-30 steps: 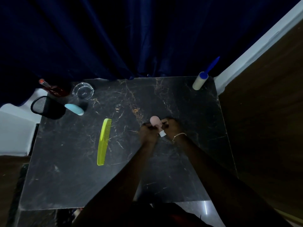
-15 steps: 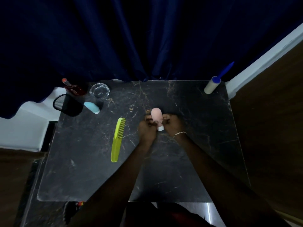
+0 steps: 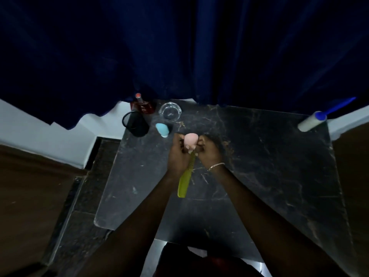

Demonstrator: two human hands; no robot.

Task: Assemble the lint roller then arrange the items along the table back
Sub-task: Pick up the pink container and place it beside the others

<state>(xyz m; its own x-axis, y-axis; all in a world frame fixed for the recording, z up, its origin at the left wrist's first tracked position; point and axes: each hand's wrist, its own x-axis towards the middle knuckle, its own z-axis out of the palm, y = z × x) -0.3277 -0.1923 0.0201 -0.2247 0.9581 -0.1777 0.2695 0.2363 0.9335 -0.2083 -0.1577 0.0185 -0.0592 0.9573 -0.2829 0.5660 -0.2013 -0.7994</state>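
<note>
Curtain: a dark navy fabric curtain (image 3: pixel 179 47) fills the upper half of the frame, its hem falling onto the back edge of the table.
Table: a black marble-patterned tabletop (image 3: pixel 269 176) with pale veins spans the centre and right of the frame.
Arms: two bare forearms rise from the bottom edge and meet at the centre.
Left hand: the left hand (image 3: pixel 177 154) is curled around the left side of a pale pink rounded bottle with a small white cap (image 3: pixel 190 141).
Right hand: the right hand (image 3: pixel 208 152), a thin gold chain bracelet (image 3: pixel 216 165) at its wrist, grips the bottle's right side; the two hands are pressed close together, holding the bottle above the table.
Lint roller: a white-rolled lint roller with a blue handle (image 3: pixel 313 122) lies at the table's far right corner, handle pointing to the upper right, well apart from the hands.
Comb: a long yellow-green plastic comb (image 3: pixel 185 180) lies flat below the hands, its upper end hidden by them.
Mesh cup: a black mesh pen cup (image 3: pixel 135 124) sits at the upper left corner of the table.
Red bottle: a dark red bottle with an orange-red tip (image 3: pixel 142 104) stands just behind it.
Glass dish: a clear round glass dish (image 3: pixel 170 112) sits just right of the red bottle.
Blue piece: a small light blue rounded item (image 3: pixel 162 129) lies just below the dish, near the left hand.
</note>
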